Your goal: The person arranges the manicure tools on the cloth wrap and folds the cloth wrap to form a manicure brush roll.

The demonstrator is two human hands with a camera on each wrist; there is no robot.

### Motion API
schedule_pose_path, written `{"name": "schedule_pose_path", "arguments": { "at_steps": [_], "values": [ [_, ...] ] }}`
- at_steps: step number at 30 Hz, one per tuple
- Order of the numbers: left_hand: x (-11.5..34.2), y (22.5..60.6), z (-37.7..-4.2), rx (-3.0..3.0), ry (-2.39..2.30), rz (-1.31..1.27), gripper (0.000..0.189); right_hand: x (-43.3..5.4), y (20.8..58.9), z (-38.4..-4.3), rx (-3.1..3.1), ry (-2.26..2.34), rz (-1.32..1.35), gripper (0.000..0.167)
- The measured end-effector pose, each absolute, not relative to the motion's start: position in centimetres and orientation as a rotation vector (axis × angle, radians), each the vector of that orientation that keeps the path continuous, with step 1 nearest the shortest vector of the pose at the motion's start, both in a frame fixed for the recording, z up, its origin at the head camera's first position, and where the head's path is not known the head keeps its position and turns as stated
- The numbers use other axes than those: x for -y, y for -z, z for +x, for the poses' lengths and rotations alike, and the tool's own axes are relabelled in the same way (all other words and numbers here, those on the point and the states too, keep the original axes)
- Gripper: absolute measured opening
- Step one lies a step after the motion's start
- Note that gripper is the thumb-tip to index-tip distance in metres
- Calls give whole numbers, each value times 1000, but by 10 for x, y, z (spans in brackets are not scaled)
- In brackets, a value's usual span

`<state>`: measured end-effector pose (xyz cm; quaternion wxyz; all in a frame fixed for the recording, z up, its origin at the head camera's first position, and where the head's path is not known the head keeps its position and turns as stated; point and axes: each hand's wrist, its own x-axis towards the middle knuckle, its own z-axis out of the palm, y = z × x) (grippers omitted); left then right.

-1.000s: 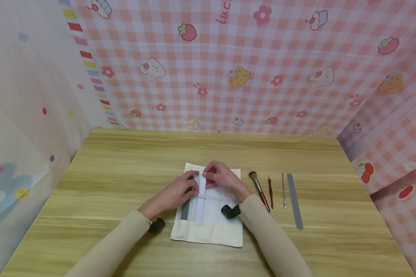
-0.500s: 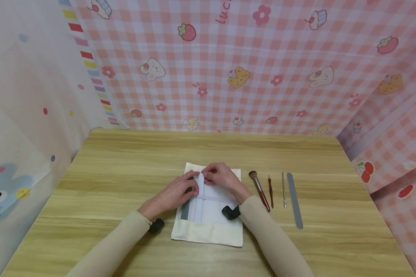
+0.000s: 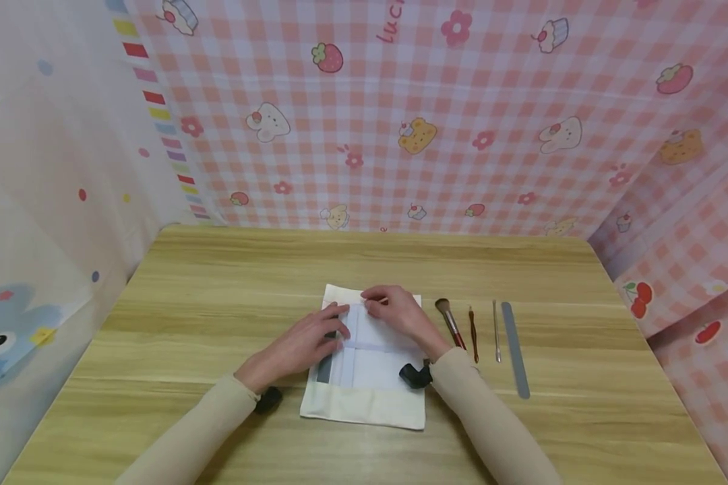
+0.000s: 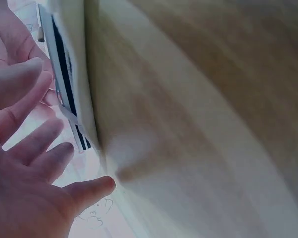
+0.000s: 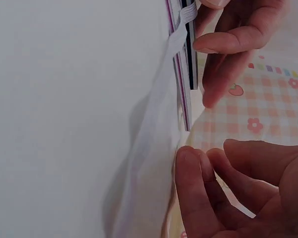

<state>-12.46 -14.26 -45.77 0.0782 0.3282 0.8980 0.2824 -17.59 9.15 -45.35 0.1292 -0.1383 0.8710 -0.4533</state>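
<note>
A cream cloth tool roll (image 3: pixel 364 406) lies spread out, with a white elastic band (image 3: pixel 383 348) across it. Under the band sit a dark flat file (image 3: pixel 324 369) at the left edge and a pale flat file (image 3: pixel 348 370) beside it, its edge pink-lined in the right wrist view. My left hand (image 3: pixel 306 341) rests over the roll's left side, fingers loosely bent and spread near the files. My right hand (image 3: pixel 400 315) hovers at the upper part, fingertips close to the cloth. In the right wrist view, my right hand's fingers (image 5: pixel 188 173) curve loosely around nothing.
Right of the roll lie a makeup brush (image 3: pixel 450 320), a thin brown-handled tool (image 3: pixel 474 335), a slim metal tool (image 3: pixel 497 333) and a long grey nail file (image 3: pixel 516 350). A wooden table (image 3: pixel 218 283) carries everything. Patterned cloth (image 3: pixel 364 121) hangs behind it.
My right hand has let go of the pale file's upper end and shifted slightly right. My left hand's fingers have loosened and eased off the files. The roll stays in place.
</note>
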Motion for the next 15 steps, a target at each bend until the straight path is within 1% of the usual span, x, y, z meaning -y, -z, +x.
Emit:
{"name": "schedule_pose_path", "arguments": {
  "at_steps": [15],
  "values": [
    [137,457,-117,-2673,-787,1020,16,-132,429,-157,-2601,1366,-475,32]
  ]
}}
